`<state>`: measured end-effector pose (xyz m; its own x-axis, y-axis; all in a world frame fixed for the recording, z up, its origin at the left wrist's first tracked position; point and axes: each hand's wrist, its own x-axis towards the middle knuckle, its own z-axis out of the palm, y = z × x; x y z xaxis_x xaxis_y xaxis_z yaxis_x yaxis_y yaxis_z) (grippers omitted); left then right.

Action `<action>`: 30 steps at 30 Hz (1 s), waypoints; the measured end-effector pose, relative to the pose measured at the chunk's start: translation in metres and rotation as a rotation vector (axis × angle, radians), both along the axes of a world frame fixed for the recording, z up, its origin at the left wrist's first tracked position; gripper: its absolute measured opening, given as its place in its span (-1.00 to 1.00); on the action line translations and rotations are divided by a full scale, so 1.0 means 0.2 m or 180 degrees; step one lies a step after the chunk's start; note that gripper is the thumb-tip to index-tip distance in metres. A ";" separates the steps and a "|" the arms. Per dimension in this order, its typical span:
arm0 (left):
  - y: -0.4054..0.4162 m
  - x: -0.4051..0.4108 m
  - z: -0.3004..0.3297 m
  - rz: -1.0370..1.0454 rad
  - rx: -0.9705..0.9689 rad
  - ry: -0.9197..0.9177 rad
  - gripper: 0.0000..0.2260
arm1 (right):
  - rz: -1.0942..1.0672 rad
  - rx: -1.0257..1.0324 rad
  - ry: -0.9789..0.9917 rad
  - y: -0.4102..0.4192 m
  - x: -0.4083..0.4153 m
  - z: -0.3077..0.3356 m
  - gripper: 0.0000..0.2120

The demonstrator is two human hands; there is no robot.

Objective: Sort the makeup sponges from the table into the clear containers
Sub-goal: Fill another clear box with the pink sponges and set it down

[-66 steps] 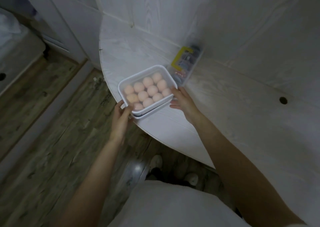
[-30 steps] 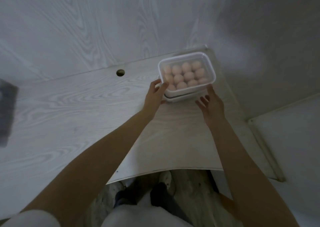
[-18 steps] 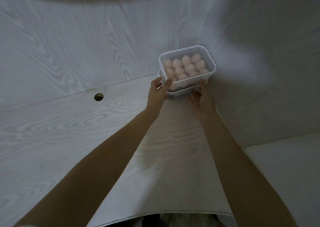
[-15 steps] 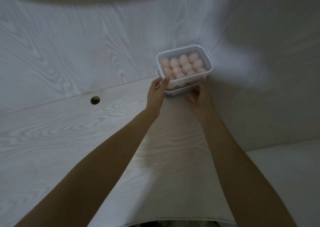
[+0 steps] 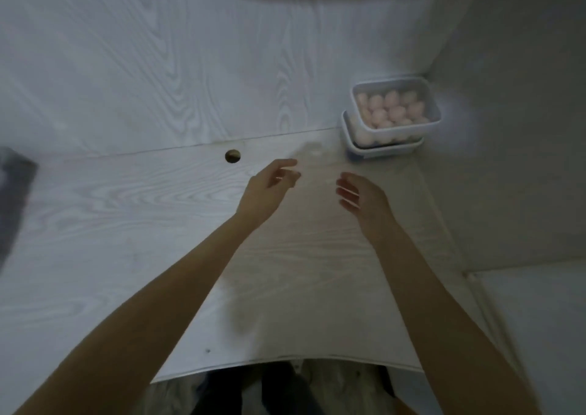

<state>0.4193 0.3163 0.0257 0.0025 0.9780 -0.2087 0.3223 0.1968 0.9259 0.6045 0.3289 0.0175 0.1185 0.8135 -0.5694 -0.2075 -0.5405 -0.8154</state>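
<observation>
Two stacked clear containers [image 5: 415,145] stand in the far right corner of the white wood-grain table [image 5: 126,224], against the walls. Several pale pink makeup sponges [image 5: 390,110] fill the top one; more show through the wall of the lower one. My left hand [image 5: 269,186] hovers over the table in front and to the left of the stack, fingers relaxed and holding nothing. My right hand [image 5: 361,195] floats beside it, below the stack, fingers loosely extended and empty. Neither hand touches the containers.
A round cable hole [image 5: 232,156] sits in the tabletop near the back wall, left of my hands. A dark blurred object [image 5: 12,199] lies at the left edge. The table's curved front edge [image 5: 285,362] is near my body, with the floor below.
Both hands have let go of the stacked containers and drawn back toward me. The stack now rests in the corner on its own.
</observation>
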 end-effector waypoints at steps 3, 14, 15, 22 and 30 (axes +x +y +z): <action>-0.31 -0.39 0.03 0.0410 0.0404 0.1026 -0.83 | 0.1118 0.0328 -0.0611 -0.15 -0.37 0.09 -0.86; -0.98 -1.98 -0.13 0.1767 0.0097 0.3089 -0.29 | 0.3302 0.0287 -0.0526 -0.41 -1.86 0.09 -0.81; -0.98 -2.06 -0.15 0.1890 -0.0313 0.2923 -0.21 | 0.3204 0.0035 -0.0249 -0.41 -1.96 0.08 -0.80; -0.88 -2.30 -0.15 0.2048 -0.0938 0.1440 0.01 | 0.2557 -0.0429 -0.0063 -0.43 -2.55 0.00 -0.49; -1.02 -2.14 -0.18 0.1293 -0.0258 0.1148 -0.01 | 0.1483 -0.0041 -0.0021 -0.48 -2.40 -0.03 -0.35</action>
